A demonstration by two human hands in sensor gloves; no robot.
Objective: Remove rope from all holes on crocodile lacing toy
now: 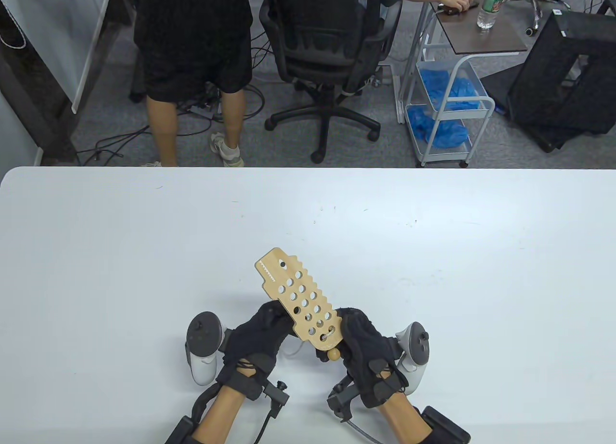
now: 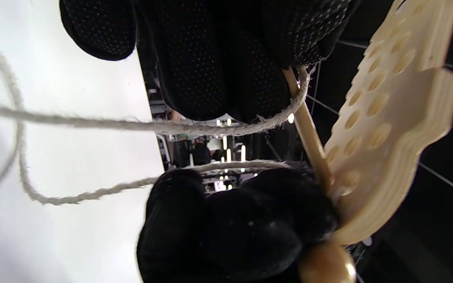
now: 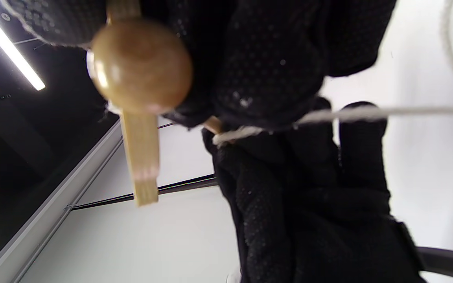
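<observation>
The wooden crocodile board [image 1: 299,299] with several round holes is held tilted above the table, between both hands. My left hand [image 1: 274,321] is under its left edge. In the left wrist view its fingers [image 2: 218,67] pinch the top of a thin wooden needle [image 2: 309,133] with the pale rope [image 2: 132,125] tied to it; the needle's lower end is at a hole near the board's [image 2: 387,137] near end. My right hand [image 1: 350,328] grips the board's near end beside the wooden bead [image 1: 333,353]. The bead [image 3: 142,65] and rope [image 3: 368,113] also show in the right wrist view.
The rope hangs in a loose loop [image 2: 45,196] below the board over the white table [image 1: 144,251]. Beyond the far table edge are a standing person [image 1: 192,54], an office chair [image 1: 327,54] and a cart [image 1: 452,93].
</observation>
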